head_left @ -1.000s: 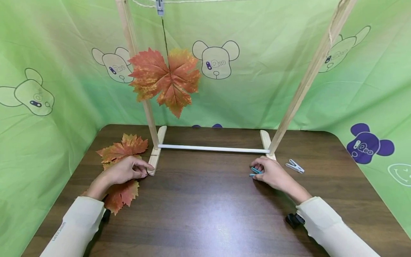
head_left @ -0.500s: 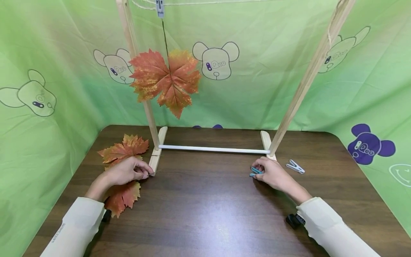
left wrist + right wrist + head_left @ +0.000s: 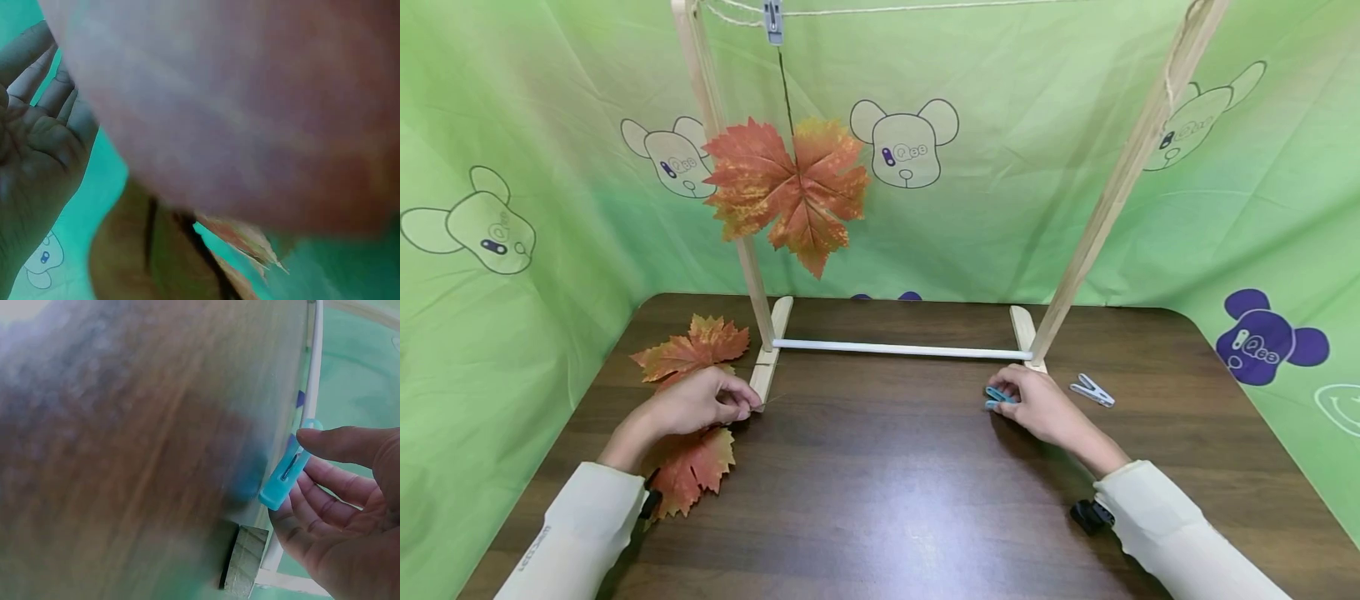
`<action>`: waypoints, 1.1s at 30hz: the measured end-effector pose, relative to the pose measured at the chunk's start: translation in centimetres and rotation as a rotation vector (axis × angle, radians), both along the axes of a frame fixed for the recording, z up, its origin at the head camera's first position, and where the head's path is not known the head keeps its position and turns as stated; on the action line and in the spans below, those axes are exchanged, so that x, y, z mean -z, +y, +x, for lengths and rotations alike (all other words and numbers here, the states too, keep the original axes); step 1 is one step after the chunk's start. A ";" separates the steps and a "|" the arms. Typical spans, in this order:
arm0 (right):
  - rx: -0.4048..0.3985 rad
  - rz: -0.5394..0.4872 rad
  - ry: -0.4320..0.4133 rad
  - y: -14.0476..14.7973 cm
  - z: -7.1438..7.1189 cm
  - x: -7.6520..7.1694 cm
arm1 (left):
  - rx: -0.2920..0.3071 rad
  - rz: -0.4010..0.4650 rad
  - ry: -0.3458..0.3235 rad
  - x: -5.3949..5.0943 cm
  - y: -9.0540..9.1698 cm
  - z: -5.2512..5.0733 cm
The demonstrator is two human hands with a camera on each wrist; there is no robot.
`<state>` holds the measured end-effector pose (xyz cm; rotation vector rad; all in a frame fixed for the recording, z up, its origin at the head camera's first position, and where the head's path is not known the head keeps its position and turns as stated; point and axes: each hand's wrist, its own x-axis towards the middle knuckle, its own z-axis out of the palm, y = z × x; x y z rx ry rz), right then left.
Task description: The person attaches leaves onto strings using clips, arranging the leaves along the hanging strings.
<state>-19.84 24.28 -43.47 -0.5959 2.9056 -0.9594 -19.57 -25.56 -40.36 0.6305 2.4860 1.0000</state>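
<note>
My left hand point(image 3: 700, 402) pinches a thin stem, its fingertips beside the front end of the rack's left foot point(image 3: 763, 377). One orange leaf point(image 3: 696, 473) hangs or lies under that wrist, and another point(image 3: 700, 343) lies behind the hand. In the left wrist view a blurred leaf point(image 3: 237, 112) covers much of the left hand point(image 3: 44, 137). My right hand point(image 3: 1037, 404) holds a teal clothespin point(image 3: 998, 396) just above the table; in the right wrist view thumb and fingers of the right hand point(image 3: 344, 506) pinch the clothespin point(image 3: 287, 472).
A grey-blue clothespin point(image 3: 1092, 390) lies right of my right hand. The wooden rack's posts point(image 3: 1105, 217) stand at the back, joined low by a white rod point(image 3: 895, 348). From the string point(image 3: 917, 7) a clothespin point(image 3: 773, 23) holds an orange leaf point(image 3: 797, 187).
The leaf under my left wrist has shifted slightly right and toward the front as the left hand moved slightly right. The right hand keeps its grip on the teal clothespin, nearly still.
</note>
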 end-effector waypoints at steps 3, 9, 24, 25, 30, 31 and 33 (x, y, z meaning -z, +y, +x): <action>-0.003 -0.019 0.003 0.0 0.1 -0.1 | 0.000 -0.012 0.000 -0.3 0.2 0.1; -0.007 -0.034 0.006 -0.1 0.2 -0.5 | -0.004 -0.017 -0.004 -0.7 0.6 0.1; -0.036 -0.026 0.069 -0.5 0.2 -1.5 | -0.001 -0.009 0.060 -2.5 2.2 0.4; -0.036 -0.028 0.067 -0.5 0.1 -1.6 | 0.000 -0.012 0.062 -2.6 2.3 0.5; -0.037 -0.048 0.061 -1.0 0.2 -2.2 | -0.004 -0.011 0.065 -3.1 2.9 0.8; -0.038 -0.053 0.063 -1.1 0.2 -2.3 | -0.005 -0.007 0.061 -3.2 3.1 0.8; -0.038 -0.058 0.071 -1.2 0.3 -2.5 | -0.006 0.003 0.059 -3.4 3.3 0.9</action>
